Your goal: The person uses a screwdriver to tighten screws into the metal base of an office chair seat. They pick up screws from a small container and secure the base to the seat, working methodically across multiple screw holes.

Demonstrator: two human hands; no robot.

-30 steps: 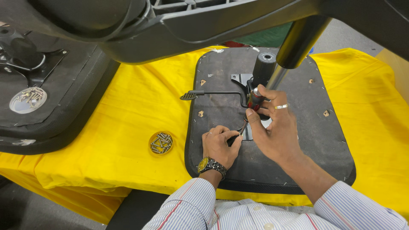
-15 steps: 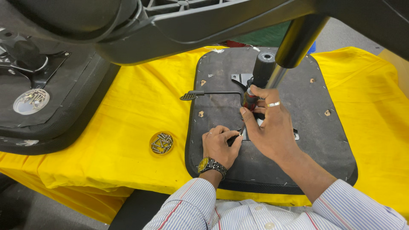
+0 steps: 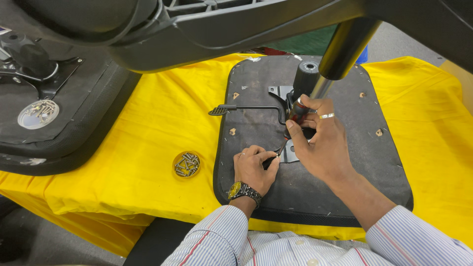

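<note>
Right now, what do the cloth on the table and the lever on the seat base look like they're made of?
The yellow cloth looks like thin woven fabric, matte, with soft wrinkles. The lever looks like black-painted metal rod, slightly glossy, with what seems a ribbed plastic paddle; the finish leaves that open.

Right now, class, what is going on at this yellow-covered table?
A person drives a screwdriver with the right hand into the metal mechanism plate on an upturned chair seat base. The left hand steadies the tip by the plate. A small dish of screws sits on the yellow cloth.
</note>
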